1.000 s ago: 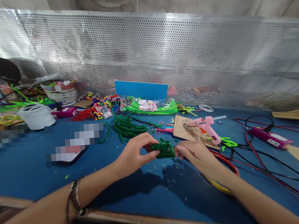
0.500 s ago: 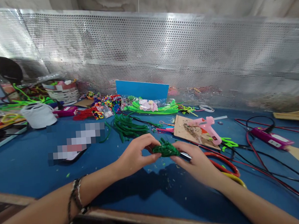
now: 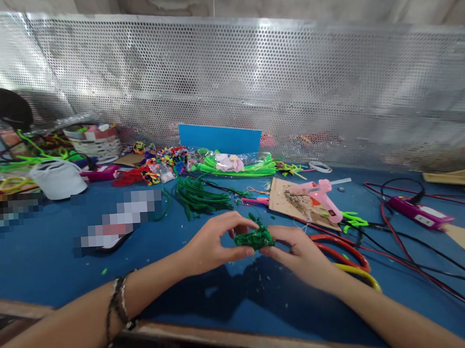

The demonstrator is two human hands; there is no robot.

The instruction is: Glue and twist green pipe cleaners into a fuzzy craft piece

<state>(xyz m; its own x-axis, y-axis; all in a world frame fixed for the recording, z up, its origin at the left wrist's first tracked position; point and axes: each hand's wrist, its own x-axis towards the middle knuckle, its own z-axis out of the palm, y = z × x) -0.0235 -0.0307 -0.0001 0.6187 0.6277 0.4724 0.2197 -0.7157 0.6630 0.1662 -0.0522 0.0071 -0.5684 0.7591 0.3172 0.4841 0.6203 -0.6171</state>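
Nearest the viewer, both forearms are reaching over the front edge of a blue table (image 3: 65, 278). The left hand (image 3: 211, 243) is pinching a small, fuzzy dark green piece (image 3: 254, 239) between thumb and fingers at its left end; the right hand (image 3: 298, 249) is gripping the opposite end likewise. The piece is resting in this double hold, above the tabletop. The step in hand is, by appearance, close handwork on the piece (its finer structure is too blurred to tell); the next move is probably calling for one steady pinch while the other set of fingers is adjusting. Beside the right forearm, a red loop (image 3: 355, 251) is lying flat. Farther back, a pink glue gun (image 3: 325, 197) is resting on cardboard (image 3: 283, 197), while dark green stems (image 3: 202, 197) are lying to its left. Beyond, a perforated metal screen (image 3: 226, 74) is closing off the scene.
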